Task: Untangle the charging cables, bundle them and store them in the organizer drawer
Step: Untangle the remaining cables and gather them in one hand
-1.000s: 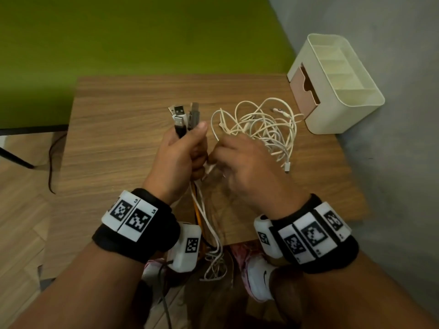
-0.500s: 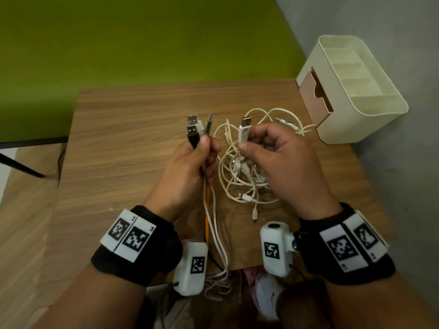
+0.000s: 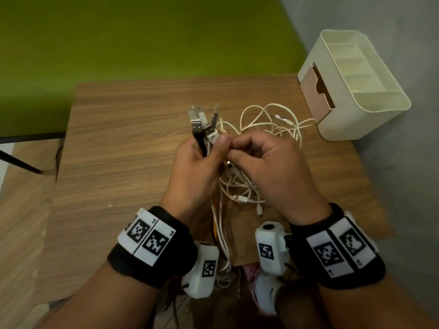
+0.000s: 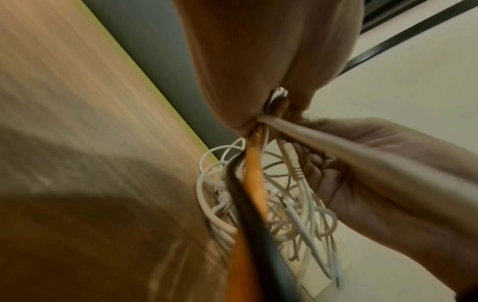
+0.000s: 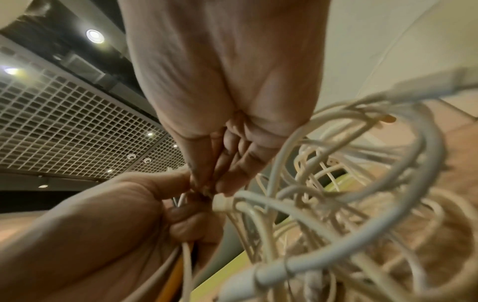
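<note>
Several USB plugs [image 3: 203, 125] upright in left hand [image 3: 194, 167], cables [image 3: 221, 224] trailing down

- Left wristband [image 3: 147, 241]: two black-and-white square code markers side by side. Tiny characters at their corners look like "L3" and "L4", though this is not certain.
- Right wristband [image 3: 339, 248]: two markers of the same kind. The small print along their lower edge is too small to read.
- Left wrist camera [image 3: 206, 269]: one small square code marker on its white housing.
- Right wrist camera [image 3: 268, 250]: one small square code marker below the lens.
- White shoe [image 3: 263, 293]: a dark swoosh-shaped mark on its side.
</note>
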Available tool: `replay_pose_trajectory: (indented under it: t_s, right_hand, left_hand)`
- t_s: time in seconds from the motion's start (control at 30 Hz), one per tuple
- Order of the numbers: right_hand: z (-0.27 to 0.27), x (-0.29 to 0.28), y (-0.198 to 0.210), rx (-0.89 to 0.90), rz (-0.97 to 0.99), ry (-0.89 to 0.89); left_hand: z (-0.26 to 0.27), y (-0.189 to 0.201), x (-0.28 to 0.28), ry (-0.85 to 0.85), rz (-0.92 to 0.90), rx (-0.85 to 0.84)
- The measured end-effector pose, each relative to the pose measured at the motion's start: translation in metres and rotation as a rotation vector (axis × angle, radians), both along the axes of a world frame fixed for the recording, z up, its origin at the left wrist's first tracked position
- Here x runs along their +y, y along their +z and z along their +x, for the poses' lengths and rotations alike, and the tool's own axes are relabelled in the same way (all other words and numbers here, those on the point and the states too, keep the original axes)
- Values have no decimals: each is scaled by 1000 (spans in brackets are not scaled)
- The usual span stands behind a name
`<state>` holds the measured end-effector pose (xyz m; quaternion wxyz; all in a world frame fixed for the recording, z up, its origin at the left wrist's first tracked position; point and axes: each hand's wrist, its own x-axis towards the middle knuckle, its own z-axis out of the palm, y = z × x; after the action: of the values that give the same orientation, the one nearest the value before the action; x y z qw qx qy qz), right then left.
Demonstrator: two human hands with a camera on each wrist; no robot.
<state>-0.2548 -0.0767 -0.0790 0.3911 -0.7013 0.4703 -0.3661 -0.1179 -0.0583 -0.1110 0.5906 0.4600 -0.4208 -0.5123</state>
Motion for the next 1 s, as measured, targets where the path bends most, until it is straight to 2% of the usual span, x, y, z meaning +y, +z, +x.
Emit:
replay_pose_trajectory:
  t_s: [0.13,0.2,0.47,0.53,0.63,0.7,0.77,0.83,1.0]
  right_hand:
    - [-7,-2,-4,429,-186,121]
    - [-12,-5,-8,531,-193,135]
    - [-33,-23,-9,656,-126,-111]
    - [-30,-20,-7,605,-144,-86]
    - [-18,-11,1,431,-232,24]
    - [-8,-5,5,386,-160,103]
    - [-2,1,0,479,-80,171]
    - [0,3,-10,636,-112,209]
    - [1,0,-19,789,-125,229]
  left_hand:
    - [13,0,-4,120,34,64]
    - [18,3,-6,136,9,120]
    - [24,4,-9,163,14,184]
    - [23,3,-9,167,19,160]
    - [20,5,-8,163,17,58]
    - [19,5,-7,179,-4,-42]
    - [19,3,-6,209,-39,-173]
    - [19,3,-5,212,-50,-212]
    - [14,10,-4,174,4,116]
